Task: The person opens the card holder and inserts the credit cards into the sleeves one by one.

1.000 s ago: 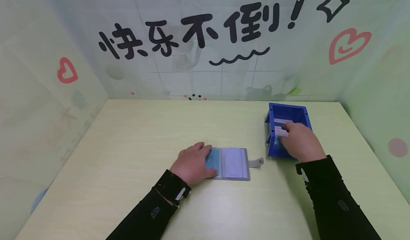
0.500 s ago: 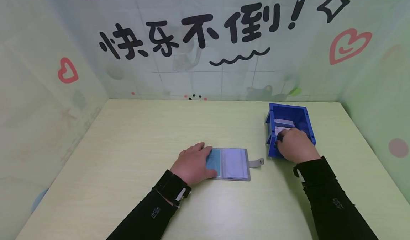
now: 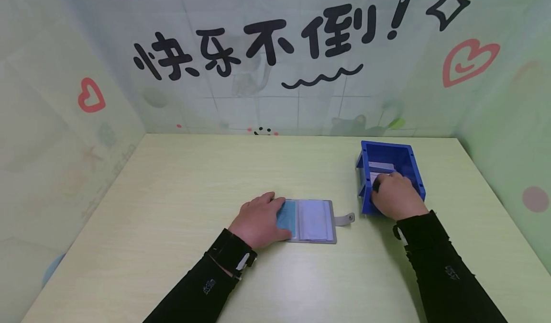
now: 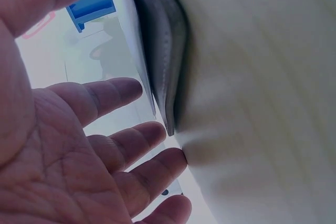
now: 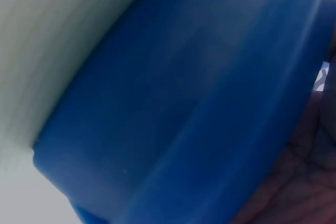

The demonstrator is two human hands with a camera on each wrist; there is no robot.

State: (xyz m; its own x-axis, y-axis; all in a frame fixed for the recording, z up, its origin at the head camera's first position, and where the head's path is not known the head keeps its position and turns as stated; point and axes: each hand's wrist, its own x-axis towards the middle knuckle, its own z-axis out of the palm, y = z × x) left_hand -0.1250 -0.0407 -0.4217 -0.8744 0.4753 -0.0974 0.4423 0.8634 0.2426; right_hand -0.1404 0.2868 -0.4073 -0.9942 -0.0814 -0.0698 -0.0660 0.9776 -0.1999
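An open card holder (image 3: 315,221) lies flat on the table, with a light purple page on its right side, a blue one on its left and a grey snap strap (image 3: 345,219) sticking out to the right. My left hand (image 3: 261,220) rests at its left edge, thumb and a finger over the blue side. In the left wrist view its other fingers (image 4: 137,144) stretch loosely beside the holder's grey cover (image 4: 167,51). My right hand (image 3: 398,196) reaches into the blue bin (image 3: 389,148), fingertips down among the cards (image 3: 380,166). A dark patch shows at these fingertips; whether they pinch something I cannot tell.
The pale wooden table (image 3: 206,170) runs back to a printed cloth wall (image 3: 275,107), with similar cloth at both sides. The bin stands at the back right, and its blue outer wall (image 5: 157,103) fills most of the right wrist view.
My right hand has moved slightly left and lower into the bin, and its fingers have drawn in toward the cards. The left hand and card holder stay put.
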